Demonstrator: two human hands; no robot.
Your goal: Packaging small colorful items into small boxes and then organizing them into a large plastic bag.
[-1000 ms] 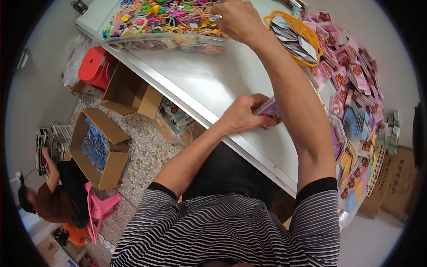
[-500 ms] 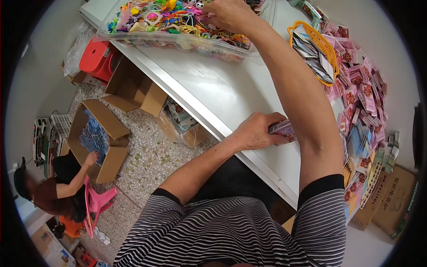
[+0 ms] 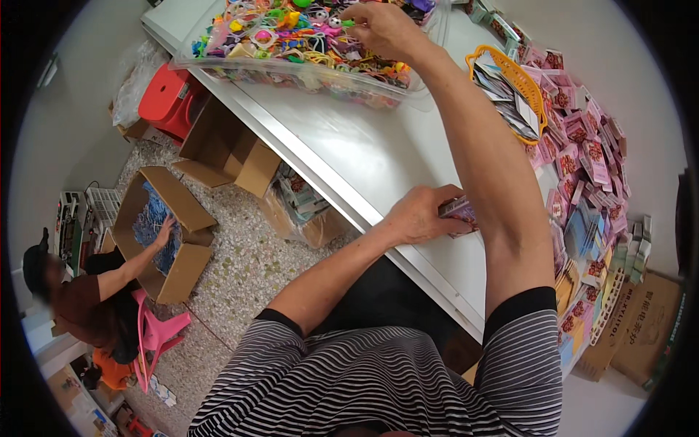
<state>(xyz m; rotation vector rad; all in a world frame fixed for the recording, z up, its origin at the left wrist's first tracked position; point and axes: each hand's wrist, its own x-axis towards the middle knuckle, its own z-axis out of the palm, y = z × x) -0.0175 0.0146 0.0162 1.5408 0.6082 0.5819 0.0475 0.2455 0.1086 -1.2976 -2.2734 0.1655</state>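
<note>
Near the front edge of the white table (image 3: 349,138), a small pink-and-purple printed box (image 3: 459,211) is gripped between the thumb and fingers of the person's left hand (image 3: 419,215), its far end partly hidden by the right forearm. That grip looks the same as in the earlier frames. The right hand (image 3: 386,33) reaches past it to hang over the clear plastic tub (image 3: 280,67), above a heap of colourful corded trinkets (image 3: 313,45). A second ago this hand was at the tub's right end; half a second ago its fingertips were drawn together at the trinkets, and now they are parted.

To the right of the tub stands a yellow mesh basket (image 3: 524,81) of flat packets (image 3: 513,103), with a loose pile of pink boxes (image 3: 582,142) just beyond it and blue cards (image 3: 582,226) below the pile.

On the floor to the left, a co-worker's hand (image 3: 166,229) is over the blue contents (image 3: 149,218) of an open cardboard carton (image 3: 182,273); a second ago that arm was raised outside the carton. A pink plastic chair (image 3: 156,331) is under the co-worker.
</note>
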